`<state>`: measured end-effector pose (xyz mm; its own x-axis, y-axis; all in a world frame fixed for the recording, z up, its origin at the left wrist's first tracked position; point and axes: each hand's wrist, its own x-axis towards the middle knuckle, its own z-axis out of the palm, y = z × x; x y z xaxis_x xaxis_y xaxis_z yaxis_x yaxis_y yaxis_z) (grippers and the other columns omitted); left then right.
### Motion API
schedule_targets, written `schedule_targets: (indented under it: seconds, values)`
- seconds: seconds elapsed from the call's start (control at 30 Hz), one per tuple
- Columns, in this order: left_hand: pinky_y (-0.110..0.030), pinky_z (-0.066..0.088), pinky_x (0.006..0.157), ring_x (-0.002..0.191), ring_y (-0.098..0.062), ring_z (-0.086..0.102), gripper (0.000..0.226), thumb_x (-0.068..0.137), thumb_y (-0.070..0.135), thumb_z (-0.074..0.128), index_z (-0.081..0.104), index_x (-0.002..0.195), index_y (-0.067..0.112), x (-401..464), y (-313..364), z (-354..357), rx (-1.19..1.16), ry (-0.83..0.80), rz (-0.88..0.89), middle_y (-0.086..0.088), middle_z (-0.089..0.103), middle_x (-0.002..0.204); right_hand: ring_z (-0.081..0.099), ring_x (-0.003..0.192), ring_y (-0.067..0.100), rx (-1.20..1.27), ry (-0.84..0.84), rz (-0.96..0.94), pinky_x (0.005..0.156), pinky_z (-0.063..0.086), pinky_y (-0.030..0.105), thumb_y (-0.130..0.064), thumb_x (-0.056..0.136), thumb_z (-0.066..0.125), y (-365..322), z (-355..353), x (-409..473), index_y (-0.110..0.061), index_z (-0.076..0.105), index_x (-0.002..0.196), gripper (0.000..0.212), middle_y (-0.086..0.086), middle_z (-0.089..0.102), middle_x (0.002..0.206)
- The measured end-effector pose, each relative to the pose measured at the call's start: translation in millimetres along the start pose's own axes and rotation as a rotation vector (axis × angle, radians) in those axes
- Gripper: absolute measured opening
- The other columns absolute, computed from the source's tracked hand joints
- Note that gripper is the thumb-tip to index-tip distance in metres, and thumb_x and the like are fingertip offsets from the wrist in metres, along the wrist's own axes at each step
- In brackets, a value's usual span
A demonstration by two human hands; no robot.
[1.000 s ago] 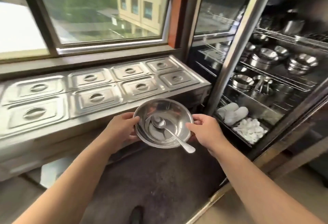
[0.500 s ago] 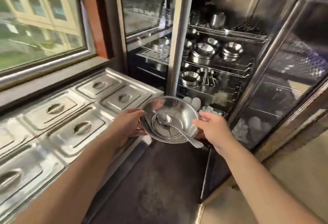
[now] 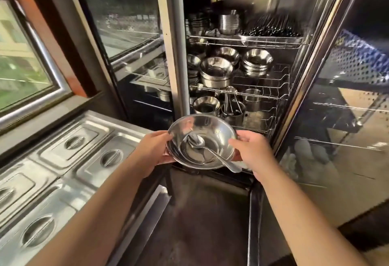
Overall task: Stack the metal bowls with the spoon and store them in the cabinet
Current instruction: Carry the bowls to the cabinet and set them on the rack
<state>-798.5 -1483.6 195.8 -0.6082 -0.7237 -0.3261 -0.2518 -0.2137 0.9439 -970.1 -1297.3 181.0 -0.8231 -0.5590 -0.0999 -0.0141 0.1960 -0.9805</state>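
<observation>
I hold the stacked metal bowls (image 3: pixel 219 131) in front of me with both hands, just outside the open cabinet (image 3: pixel 290 88). A metal spoon (image 3: pixel 207 148) lies inside the top bowl, its handle sticking out over the near right rim. My left hand (image 3: pixel 150 150) grips the left rim and my right hand (image 3: pixel 251 150) grips the right rim. The cabinet's wire shelves (image 3: pixel 261 95) hold stacks of steel bowls (image 3: pixel 216 72) and cups behind the held bowls.
A steel counter with several lidded food pans (image 3: pixel 69 156) runs along my left under a window (image 3: pixel 23 59). The cabinet's glass door (image 3: pixel 347 101) stands open on the right. A closed glass door (image 3: pixel 128 34) is left of the opening. Dark floor lies below.
My view has swung right and closer to the cabinet. The bowls with the spoon have moved with my hands toward the open shelves; both grips are unchanged.
</observation>
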Motion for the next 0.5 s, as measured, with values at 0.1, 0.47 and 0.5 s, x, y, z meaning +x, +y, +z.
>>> schedule_targets:
  seconds: [0.1, 0.47, 0.5]
  values:
    - [-0.032, 0.060, 0.060, 0.058, -0.012, 0.070, 0.024, 0.098, 0.016, 0.053, 0.073, 0.109, 0.011, 42.9, 14.0, 23.5, 0.009, 0.003, 0.010, -0.001, 0.074, 0.070, 0.077, 0.074, 0.019, -0.079, 0.045, -0.012, 0.067, 0.065, 0.045, -0.012, 0.088, 0.072, -5.2, -8.4, 41.2, -0.022, 0.074, 0.111, 0.025, -0.004, 0.078, 0.095]
    - [-0.027, 0.057, 0.051, 0.051, -0.007, 0.066, 0.019, 0.092, 0.013, 0.056, 0.074, 0.093, 0.017, 188.3, 49.0, 114.1, 0.033, -0.116, -0.037, 0.003, 0.071, 0.062, 0.064, 0.050, 0.001, -0.078, 0.358, 0.044, 0.056, 0.057, 0.037, -0.016, 0.087, 0.071, 10.6, -40.3, 157.0, -0.038, 0.064, 0.057, 0.037, -0.021, 0.068, 0.055]
    - [-0.026, 0.056, 0.048, 0.049, -0.007, 0.065, 0.019, 0.093, 0.015, 0.055, 0.073, 0.088, 0.017, 206.2, 51.6, 124.7, 0.050, -0.146, -0.036, 0.002, 0.070, 0.062, 0.066, 0.050, 0.005, -0.082, 0.371, 0.056, 0.056, 0.058, 0.038, -0.017, 0.086, 0.070, 9.3, -44.7, 169.0, -0.042, 0.068, 0.058, 0.037, -0.022, 0.069, 0.056]
